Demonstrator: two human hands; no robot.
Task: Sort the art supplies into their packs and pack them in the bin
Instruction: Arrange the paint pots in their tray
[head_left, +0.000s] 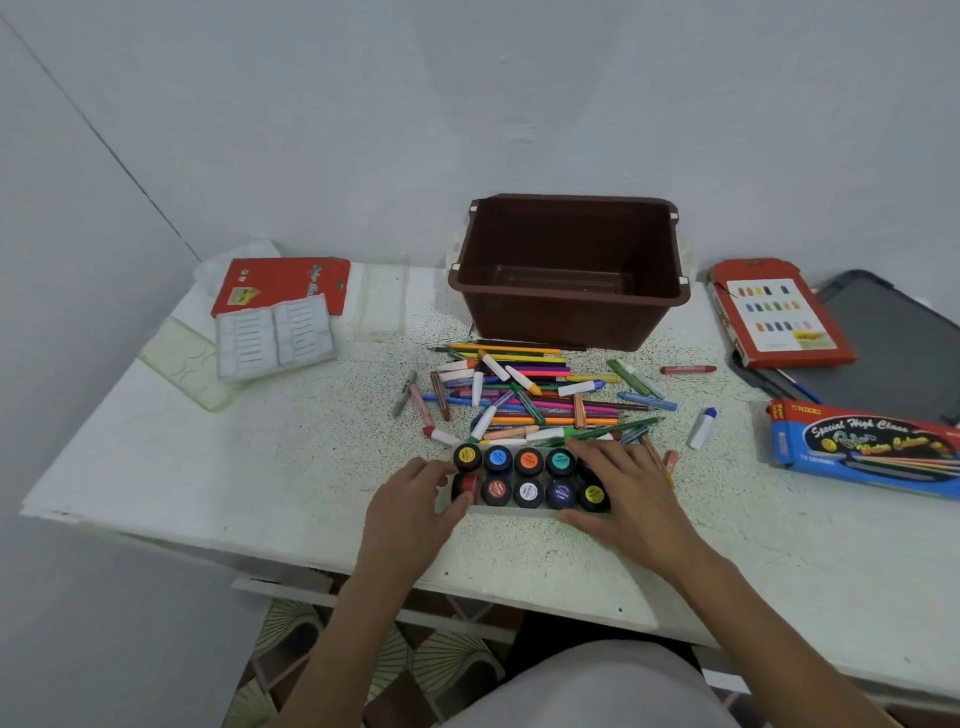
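Two rows of black-lidded, colour-labelled paint pots (528, 491) stand packed together; the left hand (410, 501) and right hand (626, 486) grip their ends, fingers curled.

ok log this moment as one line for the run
left hand: grips paint set, left end | right hand: grips paint set, right end | bin: nothing seen inside | pens: loose pile

Walls (467, 93): plain pale grey, corner seam at upper left.
Desk (260, 467): white, speckled top, across the middle.
Floor (291, 644): patterned tiles, lower left.
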